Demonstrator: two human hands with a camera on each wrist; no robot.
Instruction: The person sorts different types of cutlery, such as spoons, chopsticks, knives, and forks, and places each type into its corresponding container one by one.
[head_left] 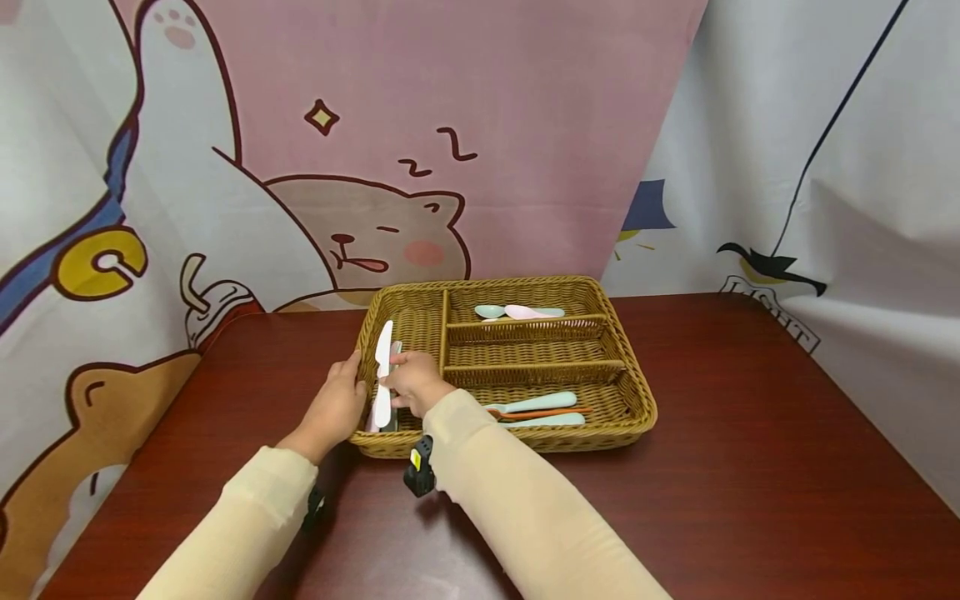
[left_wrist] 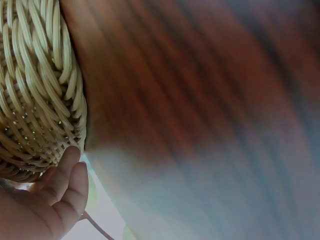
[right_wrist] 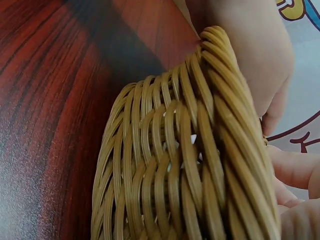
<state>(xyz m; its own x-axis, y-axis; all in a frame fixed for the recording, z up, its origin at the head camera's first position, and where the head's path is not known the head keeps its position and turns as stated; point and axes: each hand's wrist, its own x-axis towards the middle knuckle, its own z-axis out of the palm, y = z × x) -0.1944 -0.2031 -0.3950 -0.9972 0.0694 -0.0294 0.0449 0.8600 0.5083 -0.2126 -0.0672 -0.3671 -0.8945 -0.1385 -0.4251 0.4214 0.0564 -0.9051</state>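
Observation:
A white plastic knife stands out over the left compartment of the wicker basket. My right hand reaches into that compartment from the right and pinches the knife near its middle. Beneath the knife lie other pale and grey utensils, partly hidden, so their kind is unclear. My left hand rests at the basket's left side. In the left wrist view, the left fingers are nearly straight and touch the outer wicker wall. The basket wall hides most of the right hand in the right wrist view.
The front right compartment holds pale green utensils and an orange one. Pale green and pink spoons lie in the back one. Dividers separate the compartments. The basket stands on a dark red wooden table before a printed cloth.

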